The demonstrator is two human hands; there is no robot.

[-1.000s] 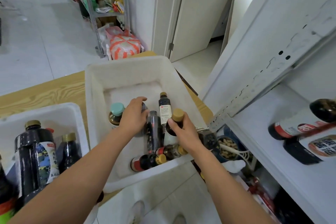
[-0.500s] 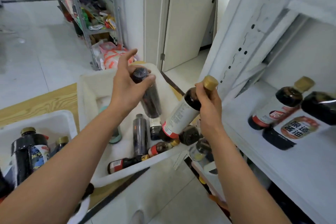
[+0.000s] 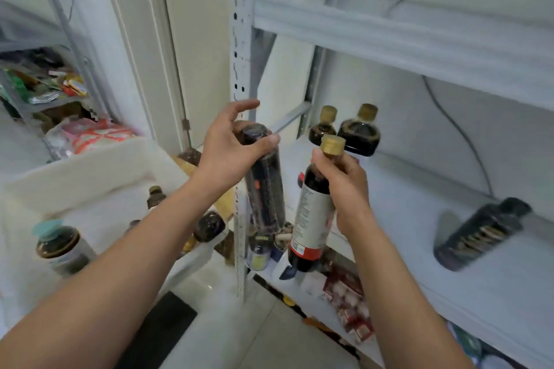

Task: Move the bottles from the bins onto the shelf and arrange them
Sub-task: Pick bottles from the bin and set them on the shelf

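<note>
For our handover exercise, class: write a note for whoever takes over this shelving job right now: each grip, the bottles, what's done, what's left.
Left grip holds the slim dark bottle by its top; right grip holds the labelled gold-capped bottle by its neck, both in front of the shelf.
Done: two capped bottles at the shelf's back, one dark bottle at its right.
Left: set these two down, empty the white bin, arrange.

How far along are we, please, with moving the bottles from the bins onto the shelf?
Done: two gold-capped bottles stand at the back of the shelf, with a blurred dark bottle further right. In hand: the left hand holds a slim dark bottle, the right hand a white-labelled bottle. Left: several bottles in the white bin.
</note>
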